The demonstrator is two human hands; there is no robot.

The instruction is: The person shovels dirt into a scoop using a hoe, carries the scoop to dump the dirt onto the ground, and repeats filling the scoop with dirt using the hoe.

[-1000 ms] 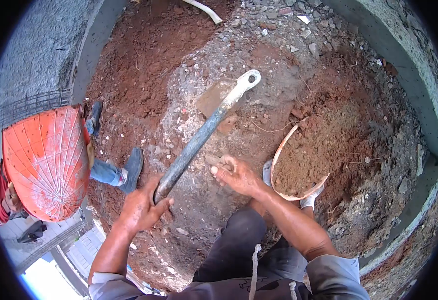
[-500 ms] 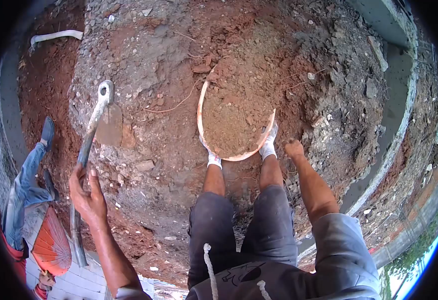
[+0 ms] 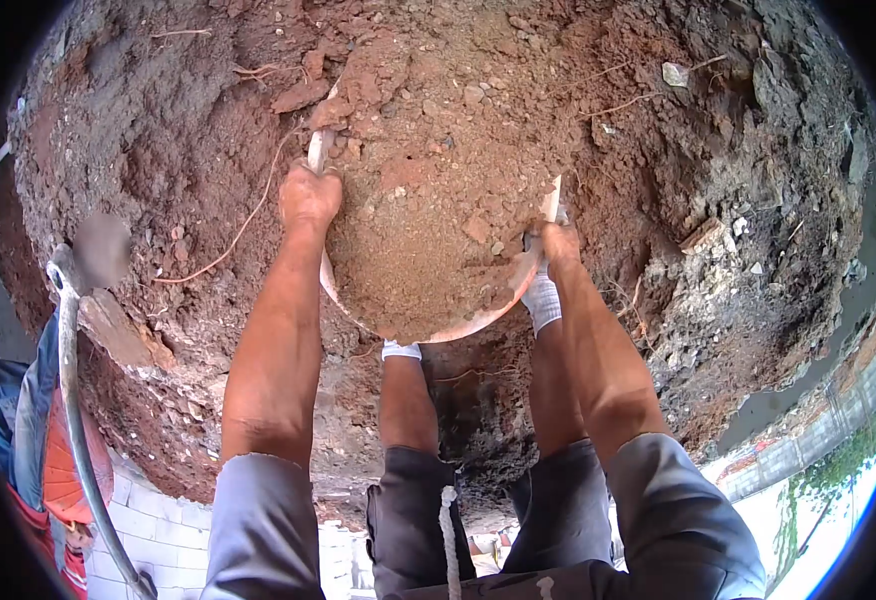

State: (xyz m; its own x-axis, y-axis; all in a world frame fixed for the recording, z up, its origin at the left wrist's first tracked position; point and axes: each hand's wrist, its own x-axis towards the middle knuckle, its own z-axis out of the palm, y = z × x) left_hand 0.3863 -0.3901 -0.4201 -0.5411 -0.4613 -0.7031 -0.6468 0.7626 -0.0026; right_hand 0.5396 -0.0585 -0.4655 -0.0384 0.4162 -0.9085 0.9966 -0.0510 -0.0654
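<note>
A pale orange, round-rimmed shallow basin (image 3: 473, 325) heaped with brown soil (image 3: 418, 240) lies on the ground at my feet. Its far edge is buried under dirt. My left hand (image 3: 310, 195) is closed around the left side of the rim. On the opposite side, my right hand (image 3: 559, 242) grips the rim; its fingers are partly hidden. A hoe (image 3: 71, 360) with a long, worn handle is off to the left, clear of both hands.
Loose reddish earth and stones (image 3: 698, 240) surround the basin, with thin roots (image 3: 233, 245) on the left. Another person's blue-trousered leg (image 3: 33, 400) and a ribbed orange scoop (image 3: 63, 470) are at lower left. Grey blocks (image 3: 158, 525) lie below; a wall (image 3: 808, 440) runs along the right.
My left hand has left the hoe's handle and moved right onto the basin rim. My right hand has come inward and taken the rim. The view has moved closer to the basin.
</note>
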